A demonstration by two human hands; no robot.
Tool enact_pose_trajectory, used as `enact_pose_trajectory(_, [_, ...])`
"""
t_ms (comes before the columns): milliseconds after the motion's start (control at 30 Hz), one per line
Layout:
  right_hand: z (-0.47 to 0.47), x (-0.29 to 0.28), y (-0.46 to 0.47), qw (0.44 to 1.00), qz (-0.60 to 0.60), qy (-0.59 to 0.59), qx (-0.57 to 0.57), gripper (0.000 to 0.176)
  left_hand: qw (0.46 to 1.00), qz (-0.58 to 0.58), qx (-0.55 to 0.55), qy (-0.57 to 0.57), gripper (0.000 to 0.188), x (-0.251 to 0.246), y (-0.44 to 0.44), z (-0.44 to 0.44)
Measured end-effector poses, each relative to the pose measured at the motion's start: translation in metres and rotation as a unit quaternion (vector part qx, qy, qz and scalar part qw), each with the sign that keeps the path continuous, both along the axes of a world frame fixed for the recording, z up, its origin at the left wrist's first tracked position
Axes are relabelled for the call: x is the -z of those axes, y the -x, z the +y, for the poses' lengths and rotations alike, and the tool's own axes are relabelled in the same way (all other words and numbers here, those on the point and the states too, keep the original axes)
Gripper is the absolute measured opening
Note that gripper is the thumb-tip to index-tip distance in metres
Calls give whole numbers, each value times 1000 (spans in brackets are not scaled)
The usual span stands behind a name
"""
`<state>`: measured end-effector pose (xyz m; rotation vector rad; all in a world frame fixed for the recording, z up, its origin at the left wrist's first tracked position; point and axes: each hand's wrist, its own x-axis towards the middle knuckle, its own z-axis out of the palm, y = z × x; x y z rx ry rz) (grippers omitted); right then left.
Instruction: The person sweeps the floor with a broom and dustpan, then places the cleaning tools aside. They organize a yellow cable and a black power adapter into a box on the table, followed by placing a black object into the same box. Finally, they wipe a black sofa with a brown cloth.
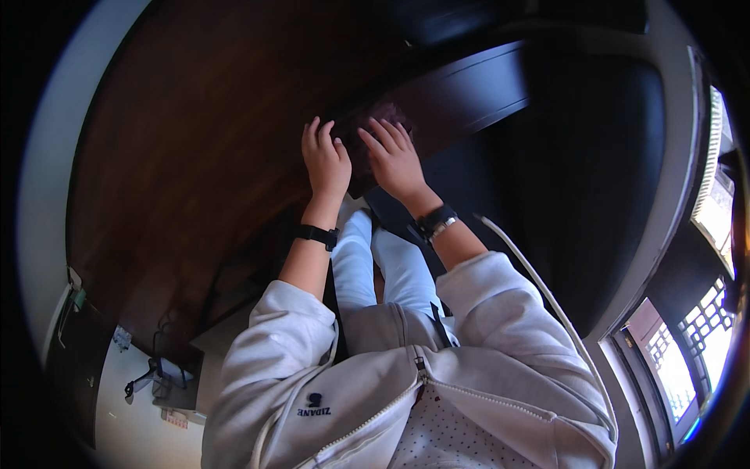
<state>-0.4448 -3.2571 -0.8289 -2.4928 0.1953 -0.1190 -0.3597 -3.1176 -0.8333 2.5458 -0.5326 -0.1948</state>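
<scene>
My left hand (pixel 329 164) is raised in front of me, fingers apart and a little bent, and nothing shows in it. Beside it, my right hand (pixel 397 161) is held palm down with its fingers stretched forward, also without anything visible in it. Below and between the hands lies a dark, purplish-brown surface (pixel 384 111) with a faint paler patch; whether the fingertips touch it I cannot tell. A black band (pixel 316 234) circles my left wrist, and a black strap with a metal part (pixel 436 223) is on the right one.
A large dark brown wooden surface (pixel 193 129) spreads to the left. Rightwards stands big black furniture (pixel 562 176), with a glossy dark panel (pixel 486 82) beside it. Lattice windows (pixel 706 322) are at the far right. A white jacket drawstring (pixel 527 267) hangs by my right sleeve.
</scene>
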Motion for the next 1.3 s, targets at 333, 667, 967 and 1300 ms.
enact_pose_trajectory(333, [-115,96,-17,973,64,210,68,56,996,-38,75,-15,38,49,10,-54])
enact_pose_trajectory(667, [-305,143,-35,932,66,228,272,58,993,-99,27,64,31,39,16,-74])
enact_pose_trajectory(967, [-2,95,2,994,-26,107,16,58,988,-132,-70,41,33,39,72,-42])
enact_pose_trajectory(1300, [-19,97,53,955,-57,118,-267,51,991,-120,-62,-9,36,40,90,-40])
